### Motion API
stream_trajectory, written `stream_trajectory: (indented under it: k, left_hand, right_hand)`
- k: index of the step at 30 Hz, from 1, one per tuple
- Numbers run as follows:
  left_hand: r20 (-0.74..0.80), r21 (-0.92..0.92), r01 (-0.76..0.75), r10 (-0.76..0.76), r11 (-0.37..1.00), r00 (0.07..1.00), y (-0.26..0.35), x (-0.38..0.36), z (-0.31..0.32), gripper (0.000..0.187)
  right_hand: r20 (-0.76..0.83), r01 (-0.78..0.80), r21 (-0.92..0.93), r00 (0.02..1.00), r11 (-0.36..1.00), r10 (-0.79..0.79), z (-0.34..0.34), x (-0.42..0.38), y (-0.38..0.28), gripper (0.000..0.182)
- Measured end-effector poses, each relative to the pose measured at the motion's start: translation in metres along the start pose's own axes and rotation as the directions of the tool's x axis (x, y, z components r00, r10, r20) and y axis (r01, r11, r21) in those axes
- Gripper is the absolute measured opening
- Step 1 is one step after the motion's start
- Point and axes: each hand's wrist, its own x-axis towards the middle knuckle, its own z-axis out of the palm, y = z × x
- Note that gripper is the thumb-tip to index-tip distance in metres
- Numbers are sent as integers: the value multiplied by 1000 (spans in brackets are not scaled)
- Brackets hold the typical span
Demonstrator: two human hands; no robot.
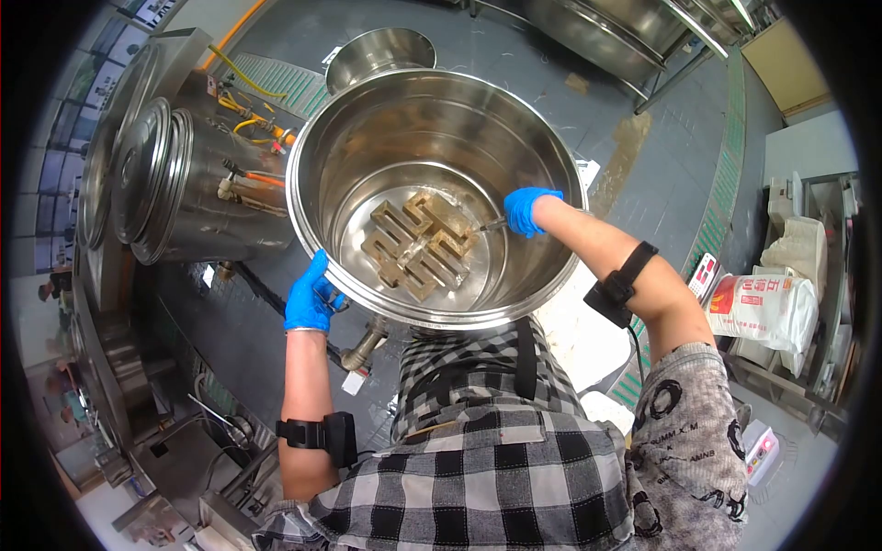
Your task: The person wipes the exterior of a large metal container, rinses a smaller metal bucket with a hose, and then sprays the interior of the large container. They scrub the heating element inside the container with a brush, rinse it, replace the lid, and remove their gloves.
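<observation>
A large round steel pot (441,321) stands open before me, tilted towards my body. On its bottom lies a tan, maze-shaped piece (424,241) with wet-looking residue around it. My left hand (312,296), in a blue glove, grips the near left rim, its fingers closed round the edge. Inside the right part of the pot, my right hand (527,211), gloved in blue too, is closed on a thin dark tool (493,224) whose tip reaches the right edge of the tan piece. What the tool is cannot be made out.
Lidded steel vessels (207,188) with hoses and valves stand at left. Behind the pot is a smaller steel basin (381,55). At right, a white sack (763,308) lies on a low rack. A green drain grating (721,193) crosses the grey floor.
</observation>
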Motion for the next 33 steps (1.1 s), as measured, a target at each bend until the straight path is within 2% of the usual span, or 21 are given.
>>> stream_trajectory:
  k: [2,4,6,8,10,12,13,15,16,18,19,21,22,24,25,27,28,29,31,32,33]
  left_hand:
    - [4,2,3,-3,1000,1000,2,-2,3,27]
    - [11,30,18,-19,999,1000,6,-12,9,20]
    - [17,30,12,-12,999,1000,4,-8,5,20]
    - [31,33,1,-2,999,1000,4,-6,5,20]
    - [-38,51,12,-10,999,999,3,-6,8,21]
    - [-15,59,13,-12,998,1000,3,-6,5,21]
    - [8,67,11,-12,998,1000,4,-6,4,21]
    - [7,50,-3,3,999,1000,0,-2,-1,26]
    - [7,35,-18,18,999,1000,0,0,-1,30]
    - [2,26,-22,22,999,1000,1,-1,1,29]
    - [-5,18,-24,24,1000,1000,2,-2,1,28]
    - [-22,23,-16,17,1000,1000,2,-1,-2,26]
    - [-34,31,-1,2,1000,999,1,-1,-2,26]
    - [-61,30,-16,18,999,998,3,-6,6,25]
    - [-92,30,-27,30,999,995,4,-8,9,25]
    - [-81,17,-22,24,1000,996,2,-5,5,25]
    - [-71,3,-14,15,1000,997,0,-1,2,26]
    - [-69,-1,-22,22,1000,997,0,4,-3,26]
    - [-1,110,57,-57,992,998,-2,12,-15,29]
    - [0,107,52,-52,993,999,-5,15,-17,29]
    - [-28,93,46,-44,995,999,-6,17,-19,29]
  right_hand:
    - [-5,-7,-6,1000,1000,7,0,-3,-3,25]
    - [-8,-11,-15,1000,1000,11,1,-1,-4,25]
    - [2,28,-81,1000,996,-28,6,10,-2,24]
    - [7,48,-65,999,997,-48,10,16,1,24]
    - [12,65,-46,998,997,-65,17,26,6,24]
    - [-3,192,-6,981,981,-192,23,34,10,25]
    - [-6,191,-8,982,982,-191,24,39,13,25]
    - [48,240,177,967,954,-252,22,30,8,31]
    - [43,239,173,967,955,-250,21,26,7,31]
    - [77,375,337,903,864,-422,20,14,3,37]
    - [74,379,332,902,864,-424,19,9,0,37]
    - [22,509,390,828,768,-560,8,-12,-15,39]
    - [21,510,387,828,768,-560,1,-19,-22,39]
    - [-176,636,364,764,681,-620,-12,-28,-35,38]
    - [-180,638,359,764,681,-620,-19,-27,-40,38]
    - [-448,664,316,734,678,-510,-34,-23,-46,39]
    - [-552,648,406,736,645,-392,-35,-14,-45,32]
    - [-555,651,398,732,647,-395,-37,3,-39,32]
    - [-727,570,394,673,721,-135,-41,36,-21,24]
    - [-730,572,388,669,723,-137,-42,44,-13,24]
    - [-733,511,469,680,720,-6,-44,48,-5,22]
